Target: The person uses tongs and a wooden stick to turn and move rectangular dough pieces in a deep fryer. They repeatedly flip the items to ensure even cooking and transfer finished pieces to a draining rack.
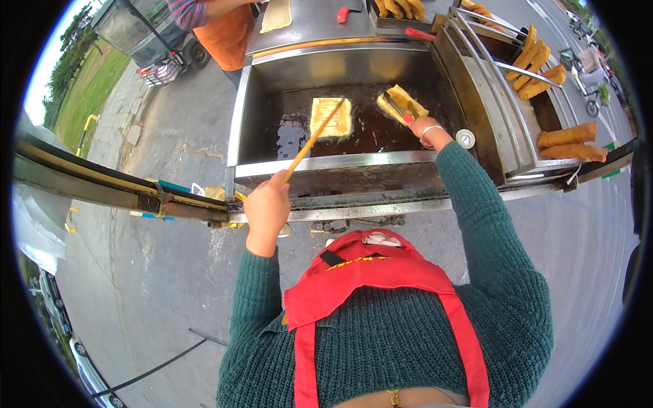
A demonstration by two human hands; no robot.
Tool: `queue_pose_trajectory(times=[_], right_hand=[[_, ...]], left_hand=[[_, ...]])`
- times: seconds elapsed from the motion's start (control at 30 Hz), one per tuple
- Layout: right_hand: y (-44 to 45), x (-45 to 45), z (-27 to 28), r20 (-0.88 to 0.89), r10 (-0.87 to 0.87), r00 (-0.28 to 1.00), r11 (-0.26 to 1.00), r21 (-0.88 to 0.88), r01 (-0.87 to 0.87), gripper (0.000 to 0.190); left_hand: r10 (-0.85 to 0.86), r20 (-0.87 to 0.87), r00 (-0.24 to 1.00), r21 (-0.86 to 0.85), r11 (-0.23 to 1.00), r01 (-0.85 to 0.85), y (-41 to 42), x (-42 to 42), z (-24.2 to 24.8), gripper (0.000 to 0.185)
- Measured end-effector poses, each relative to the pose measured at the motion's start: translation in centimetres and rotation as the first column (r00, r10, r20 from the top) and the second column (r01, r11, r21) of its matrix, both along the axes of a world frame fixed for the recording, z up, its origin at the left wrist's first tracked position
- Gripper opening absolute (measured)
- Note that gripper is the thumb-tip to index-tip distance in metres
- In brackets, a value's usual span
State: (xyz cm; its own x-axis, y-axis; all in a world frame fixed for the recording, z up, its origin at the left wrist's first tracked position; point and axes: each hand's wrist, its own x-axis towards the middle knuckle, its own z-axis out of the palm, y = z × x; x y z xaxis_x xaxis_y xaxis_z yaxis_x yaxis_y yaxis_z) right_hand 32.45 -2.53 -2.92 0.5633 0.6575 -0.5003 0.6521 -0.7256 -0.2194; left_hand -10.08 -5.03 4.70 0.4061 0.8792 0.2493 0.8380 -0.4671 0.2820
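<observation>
My left hand (267, 204) is closed around the near end of a long wooden stick (308, 145), perhaps a cooking chopstick. The stick's far tip lies over a rectangular, scored piece of frying dough (331, 118) in the dark oil. My right hand (429, 133) grips metal tongs (397, 106) with red handles. Their jaws are at a second piece of dough (411, 97), golden and tilted, farther right in the oil; whether they pinch it I cannot tell. Both pieces sit in a rectangular stainless-steel fryer (334, 162) in front of me.
A dial thermometer (465, 138) is at the fryer's right corner. Fried dough sticks (567, 141) rest on a metal rack (502, 120) to the right. Beyond the fryer, flat raw dough (276, 15) and a red-handled scraper (343, 15) lie on a steel worktop (314, 30). Another person in an orange apron (224, 38) stands at far left.
</observation>
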Motion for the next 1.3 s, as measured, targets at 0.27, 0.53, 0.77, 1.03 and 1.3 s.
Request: queue_pose_trajectory(times=[0.27, 0.53, 0.77, 1.03, 1.3], right_hand=[[-0.7, 1.4, 1.1, -0.346, -0.312, 0.885, 0.911, 0.157, 0.383, 0.038], [-2.6, 1.0, 3.0, 0.031, -0.039, 0.999, 0.989, 0.145, 0.034, 0.041], [-3.1, -1.2, 2.8, 0.327, 0.236, 0.915, 0.970, -0.025, -0.241, 0.041], [-1.0, -4.6, 2.0, 0.351, 0.314, 0.882, 0.947, -0.185, -0.263, 0.034], [-0.6, -1.1, -0.3, 0.272, 0.233, 0.934, 0.971, -0.115, -0.209, 0.038]], left_hand=[[-0.139, -0.090, 0.986, -0.028, 0.990, 0.137, 1.4, 3.2, -0.6, 0.019], [-0.159, -0.124, 0.979, -0.016, 0.987, 0.158, 1.6, 3.6, -0.8, 0.015], [-0.154, -0.129, 0.980, -0.015, 0.988, 0.153, 1.5, 3.6, -1.0, 0.015], [-0.129, -0.114, 0.985, -0.046, 0.991, 0.124, 1.2, 3.6, -0.9, 0.016], [-0.067, 0.056, 0.996, -0.129, 0.989, 0.074, -0.2, 2.6, -0.4, 0.026]])
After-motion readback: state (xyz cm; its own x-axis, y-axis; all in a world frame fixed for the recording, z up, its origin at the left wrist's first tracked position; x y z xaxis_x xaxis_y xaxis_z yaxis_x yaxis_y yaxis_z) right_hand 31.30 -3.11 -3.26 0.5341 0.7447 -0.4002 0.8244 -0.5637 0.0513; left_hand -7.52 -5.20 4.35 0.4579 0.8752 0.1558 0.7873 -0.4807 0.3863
